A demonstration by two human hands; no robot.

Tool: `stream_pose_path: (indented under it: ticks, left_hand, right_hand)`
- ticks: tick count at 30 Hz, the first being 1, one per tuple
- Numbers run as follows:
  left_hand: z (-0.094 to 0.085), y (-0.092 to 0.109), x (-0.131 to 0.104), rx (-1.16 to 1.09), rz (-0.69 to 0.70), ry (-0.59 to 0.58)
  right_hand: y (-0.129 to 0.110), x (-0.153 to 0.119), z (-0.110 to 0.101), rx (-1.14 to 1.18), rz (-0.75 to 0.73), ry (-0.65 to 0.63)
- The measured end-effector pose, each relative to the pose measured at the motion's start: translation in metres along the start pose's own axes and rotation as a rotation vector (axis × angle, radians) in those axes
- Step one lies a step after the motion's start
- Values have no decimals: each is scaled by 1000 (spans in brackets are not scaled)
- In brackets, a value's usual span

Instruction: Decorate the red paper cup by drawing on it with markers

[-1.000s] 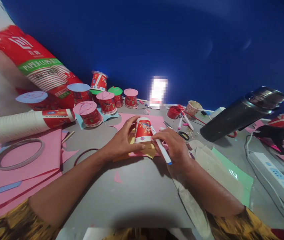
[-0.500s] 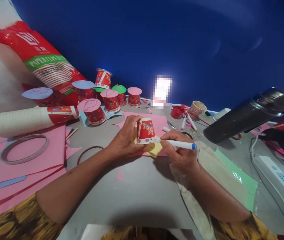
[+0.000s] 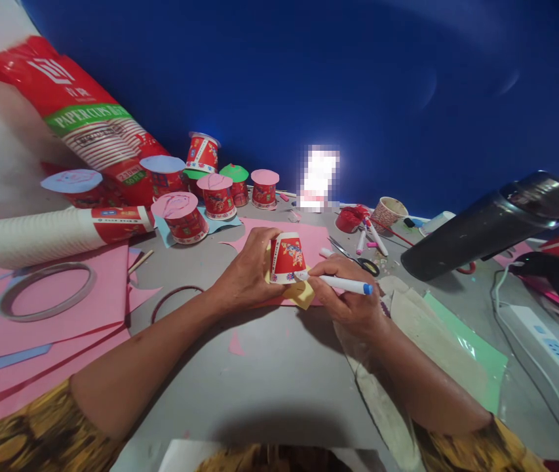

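Your left hand [image 3: 247, 275] has its fingers curled around an upside-down red paper cup [image 3: 287, 257], thumb on the near side, pressing it down onto a yellow paper piece [image 3: 303, 294] that lies on a pink sheet [image 3: 314, 240] at the middle of the grey table [image 3: 269, 367]. Your right hand [image 3: 350, 298] pinches a white marker with a blue cap [image 3: 343, 284] between thumb and fingers; its tip meets the cup's lower rim on the right side, and the barrel lies almost level, cap pointing right.

Just beyond your right hand lie scissors [image 3: 358, 259] and loose markers [image 3: 371, 237]. Behind the cup stands a cluster of upturned cups topped with paper discs [image 3: 217, 193]. To your left lie a sleeve of stacked paper cups [image 3: 57, 233] and a tape ring [image 3: 46, 290] on pink paper. A dark flask [image 3: 485, 223] leans at the right.
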State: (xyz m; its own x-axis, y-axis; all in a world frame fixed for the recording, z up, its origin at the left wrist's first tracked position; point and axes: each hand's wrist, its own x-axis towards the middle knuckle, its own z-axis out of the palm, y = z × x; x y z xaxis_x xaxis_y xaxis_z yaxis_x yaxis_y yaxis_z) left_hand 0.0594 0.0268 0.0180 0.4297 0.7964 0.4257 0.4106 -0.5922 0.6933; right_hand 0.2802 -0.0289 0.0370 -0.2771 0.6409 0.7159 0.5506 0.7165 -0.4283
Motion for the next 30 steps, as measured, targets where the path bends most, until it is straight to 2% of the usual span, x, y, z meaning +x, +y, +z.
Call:
stream_pose_path:
  ticks: [20, 30]
  left_hand:
    - [0, -1, -1, 8, -21, -14]
    - [0, -4, -2, 28, 13, 3]
  right_hand:
    - [0, 2, 0, 22, -15, -11]
    - [-4, 5, -3, 87, 158, 109]
